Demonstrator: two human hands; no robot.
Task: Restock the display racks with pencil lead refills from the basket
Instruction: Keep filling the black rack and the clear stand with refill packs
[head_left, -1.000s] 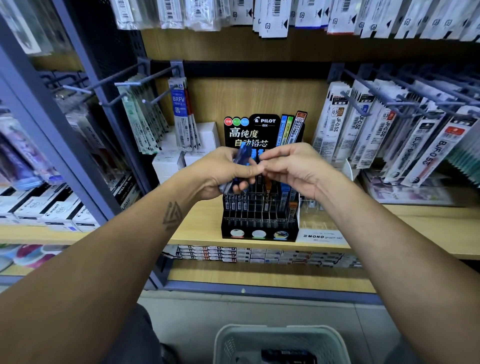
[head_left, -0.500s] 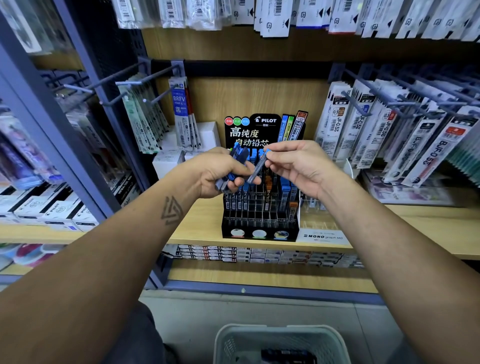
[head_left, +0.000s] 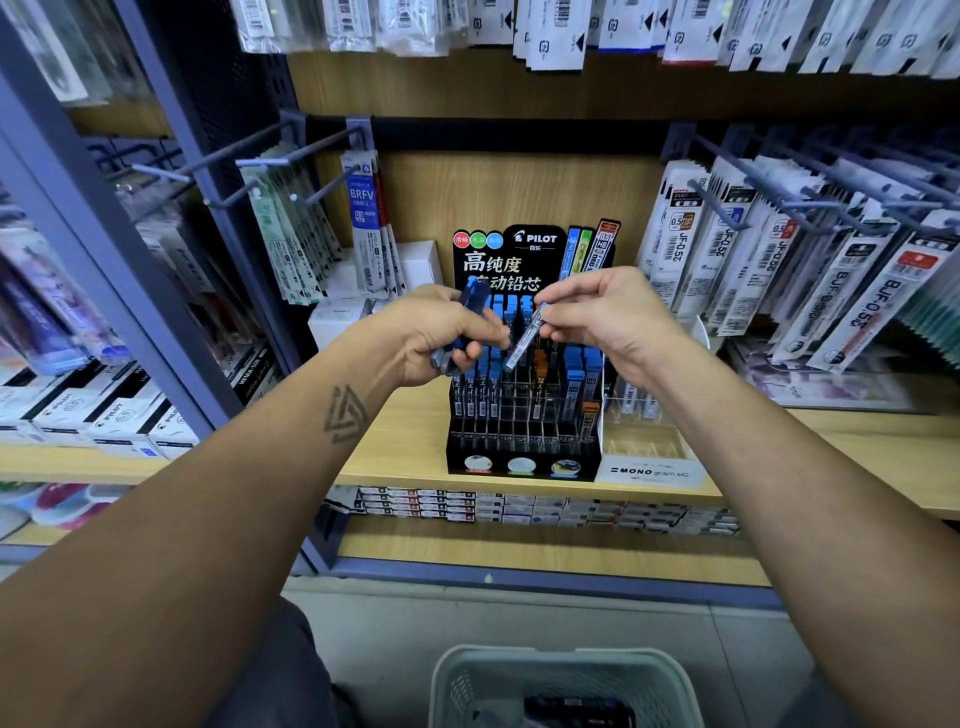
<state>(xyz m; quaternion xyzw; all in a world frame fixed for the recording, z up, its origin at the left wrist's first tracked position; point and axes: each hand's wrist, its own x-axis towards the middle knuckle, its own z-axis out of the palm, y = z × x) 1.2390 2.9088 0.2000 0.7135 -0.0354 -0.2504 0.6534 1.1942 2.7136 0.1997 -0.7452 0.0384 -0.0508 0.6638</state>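
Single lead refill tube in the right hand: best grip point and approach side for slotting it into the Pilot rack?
Grip the lead refill tube at its blue-capped upper end, from the right, as the right hand pinches it now. The tube is thin and slanted, lower end toward the Pilot rack; a top-end grip leaves that end free. The left hand holds more tubes.

Empty rack (head_left: 524, 415) slots centre; hooks (head_left: 727, 208) flank.

A wooden shelf (head_left: 405, 457) ran below both hands (head_left: 441, 338). On it, directly beneath them, stood a black lead rack (head_left: 524, 431). A clear Mono stand (head_left: 649, 462) touched its right side, and white boxes (head_left: 93, 415) lay far left.
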